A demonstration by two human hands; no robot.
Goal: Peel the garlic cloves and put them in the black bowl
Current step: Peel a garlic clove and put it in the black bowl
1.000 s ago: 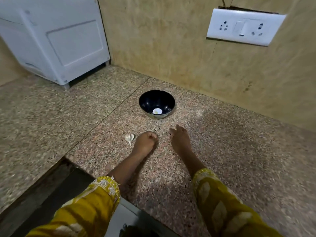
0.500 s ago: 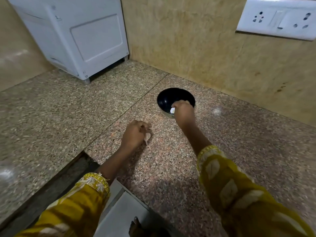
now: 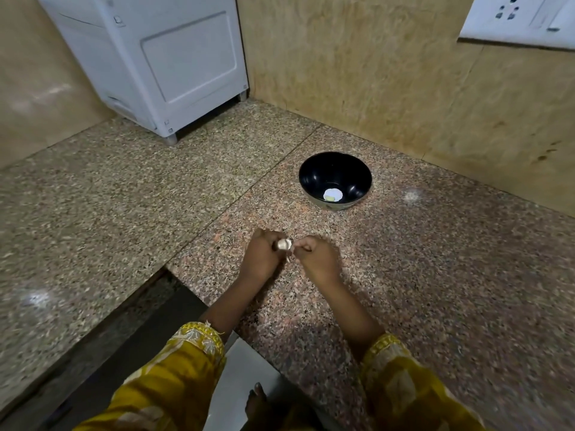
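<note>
Your right hand (image 3: 317, 259) is pulling back from the black bowl (image 3: 311, 172), just right of centre in the upper half of the frame, and is meeting your left hand (image 3: 259, 259) at the middle of the frame. Your left hand is no longer lying flat on the counter (image 3: 435, 275); it is holding up the garlic clove (image 3: 283, 244) that was lying beside it a second ago. Your right fingers are now pinching at the clove's right side, and the bowl's inside is showing uncovered again.
</note>
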